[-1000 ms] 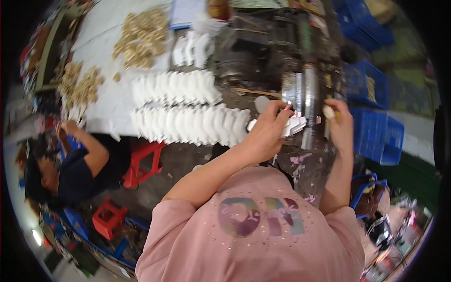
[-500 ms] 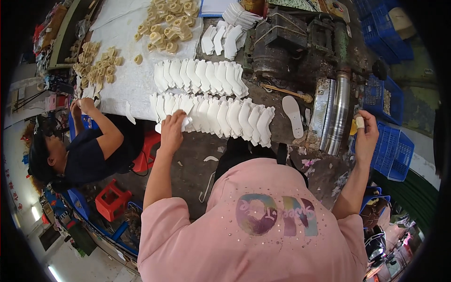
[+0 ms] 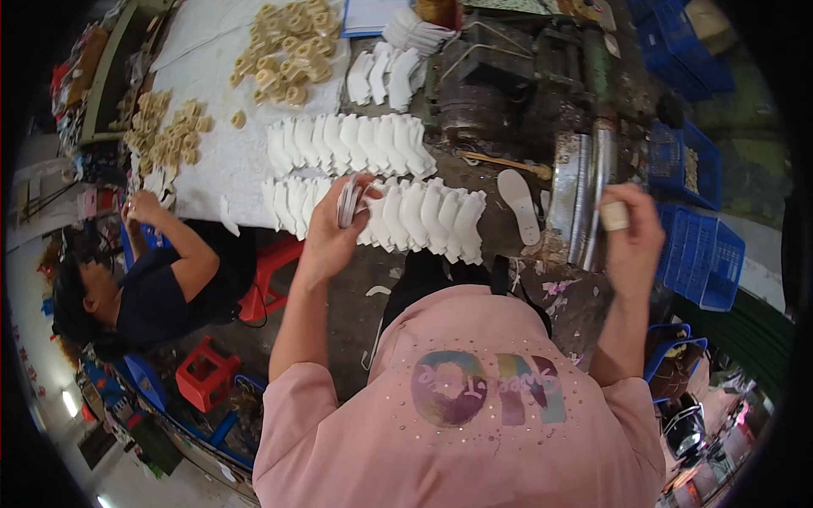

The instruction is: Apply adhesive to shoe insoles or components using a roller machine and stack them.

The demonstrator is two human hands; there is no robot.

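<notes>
My left hand [image 3: 329, 233] is closed around a small stack of white curved pieces [image 3: 348, 204], held over the left part of the nearer row of overlapping white curved pieces [image 3: 423, 218]. A second row of the same pieces [image 3: 343, 142] lies just beyond it. My right hand [image 3: 635, 237] is raised beside the shiny metal roller [image 3: 598, 178] of a machine, its fingers bent and smeared by motion. A beige wrap [image 3: 614, 215] covers one of its fingers. Whether that hand holds anything is not visible.
A dark machine [image 3: 487, 80] stands at the back right. A white insole [image 3: 519, 206] and a wooden-handled brush [image 3: 506, 162] lie before it. Blue crates [image 3: 701, 258] are at the right. Beige ring-like parts [image 3: 288, 59] cover the far table. A co-worker [image 3: 161, 279] sits left near a red stool [image 3: 206, 372].
My left hand has moved right along the near row, now with a stack of white pieces plainly in its grip. My right hand has swung left, closer to the roller.
</notes>
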